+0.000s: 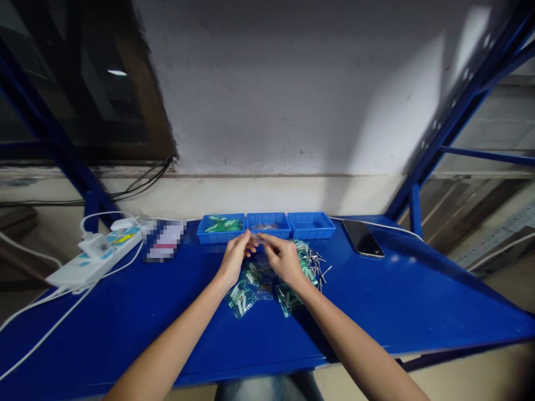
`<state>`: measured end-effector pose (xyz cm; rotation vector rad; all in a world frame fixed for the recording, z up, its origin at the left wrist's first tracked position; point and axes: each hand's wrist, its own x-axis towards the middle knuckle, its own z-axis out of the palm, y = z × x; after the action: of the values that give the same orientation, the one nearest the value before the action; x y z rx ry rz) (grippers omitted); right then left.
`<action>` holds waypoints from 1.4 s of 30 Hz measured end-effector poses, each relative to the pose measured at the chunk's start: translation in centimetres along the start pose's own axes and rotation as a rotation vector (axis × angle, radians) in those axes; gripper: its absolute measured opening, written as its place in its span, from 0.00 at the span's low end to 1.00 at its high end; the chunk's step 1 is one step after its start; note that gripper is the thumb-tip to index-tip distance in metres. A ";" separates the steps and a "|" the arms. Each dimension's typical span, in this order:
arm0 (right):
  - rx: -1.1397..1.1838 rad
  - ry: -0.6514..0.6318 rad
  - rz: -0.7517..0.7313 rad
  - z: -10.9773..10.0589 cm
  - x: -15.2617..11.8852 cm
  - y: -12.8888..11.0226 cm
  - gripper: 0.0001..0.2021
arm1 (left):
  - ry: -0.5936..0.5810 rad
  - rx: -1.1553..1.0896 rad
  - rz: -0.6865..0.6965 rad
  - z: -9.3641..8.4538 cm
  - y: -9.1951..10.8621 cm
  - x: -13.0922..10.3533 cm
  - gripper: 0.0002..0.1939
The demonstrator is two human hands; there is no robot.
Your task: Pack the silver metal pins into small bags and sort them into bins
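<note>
Pinching a clear packet (258, 238) near the rear edge of the worktop (167, 312), before the middle blue tray (267, 218), left hand (236, 257) and right hand (285, 258) appear mid-handling; the next move calls for steady, joint control.

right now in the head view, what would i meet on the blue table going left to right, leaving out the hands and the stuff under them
White power strip, pixelated item, left bin, middle bin, right bin, black phone.

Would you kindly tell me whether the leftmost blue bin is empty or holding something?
Holding something: green and whitish items show inside the leftmost blue bin.
</note>
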<state>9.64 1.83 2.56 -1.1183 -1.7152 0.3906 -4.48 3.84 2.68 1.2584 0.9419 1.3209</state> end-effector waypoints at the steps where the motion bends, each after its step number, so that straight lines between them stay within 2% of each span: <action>1: -0.012 -0.027 -0.018 -0.1 -0.1 -0.1 0.18 | 0.008 -0.001 -0.009 0.0 -0.1 0.1 0.16; 4: -0.007 -0.101 -0.016 -0.2 -0.2 -0.5 0.19 | 0.074 0.098 0.040 -0.1 0.0 0.1 0.13; 8: 0.151 -0.101 0.140 -0.1 0.0 -0.9 0.15 | 0.192 0.396 0.322 -0.3 0.7 -0.2 0.11; 10: 0.288 -0.077 0.245 0.0 0.2 -0.9 0.19 | 0.152 0.547 0.473 -0.3 1.0 -0.6 0.10; 12: 0.406 -0.040 0.321 0.1 0.5 -0.6 0.22 | 0.059 0.652 0.603 -0.1 1.0 -1.0 0.09; 15: 0.512 0.030 0.364 0.3 0.8 -0.1 0.18 | -0.064 0.758 0.717 0.2 0.5 -1.3 0.10; 18: 0.472 0.119 0.319 0.1 0.8 -0.2 0.12 | -0.089 0.843 0.701 0.3 0.0 -1.2 0.10; 20: 0.355 0.217 0.224 -0.5 0.7 -0.6 0.10 | -0.086 0.878 0.649 0.1 -0.1 -1.0 0.10; 25: 0.016 0.682 -0.133 -3.8 1.6 -1.0 0.07 | -0.141 0.932 0.503 -0.4 -0.5 -0.6 0.13; 26: -0.055 0.729 -0.184 -4.4 2.1 -0.8 0.07 | -0.162 0.948 0.479 -0.5 -0.8 -0.5 0.14; 27: -0.127 0.722 -0.218 -4.8 2.5 -0.4 0.08 | -0.185 0.969 0.458 -0.6 -1.1 -0.5 0.15; 29: -0.270 0.562 -0.228 -4.9 3.1 0.7 0.10 | -0.230 1.024 0.435 -0.7 -1.8 -0.5 0.18; 31: -0.396 0.281 -0.175 -4.1 3.0 1.8 0.12 | -0.257 1.077 0.419 -0.8 -2.4 -0.4 0.19; 34: -0.534 -0.130 -0.042 -2.4 1.7 2.9 0.13 | -0.247 1.117 0.391 -1.1 -2.8 -0.1 0.16; 36: -0.585 -0.308 0.012 -1.6 0.9 3.1 0.13 | -0.228 1.118 0.369 -1.4 -2.8 0.2 0.14; 38: -0.595 -0.368 0.015 -1.3 0.4 3.0 0.09 | -0.212 1.108 0.350 -1.6 -2.7 0.4 0.13; 42: -0.506 -0.307 -0.032 -1.4 0.8 2.9 0.05 | -0.203 1.081 0.324 -1.9 -2.6 0.6 0.12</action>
<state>12.22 3.67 1.57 -1.4426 -2.1746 0.1082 -5.84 5.06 -0.06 2.3911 1.4049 0.8496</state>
